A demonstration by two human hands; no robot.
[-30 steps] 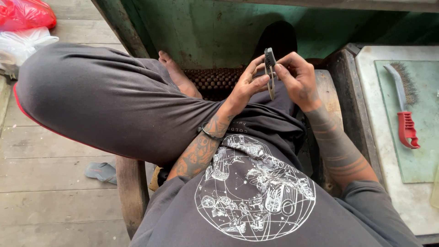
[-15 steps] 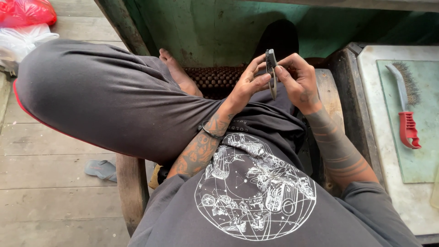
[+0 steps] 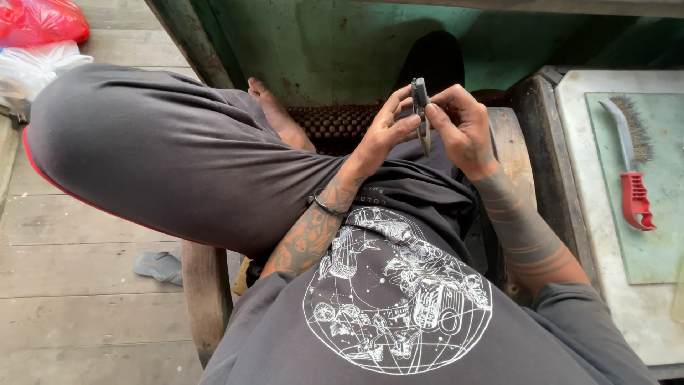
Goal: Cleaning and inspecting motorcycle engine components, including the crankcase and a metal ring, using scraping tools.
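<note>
Fingers of the left hand (image 3: 385, 132) and right hand (image 3: 463, 125) pinch a small dark metal tool (image 3: 422, 114) upright above the lap, both gripping it; how far the work has got I cannot tell; farther right, a red-handled wire brush (image 3: 630, 167) lies untouched on the green mat (image 3: 659, 249)

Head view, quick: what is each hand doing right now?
Left hand: fingers closed on the small dark metal tool.
Right hand: fingers closed on the same tool.
</note>
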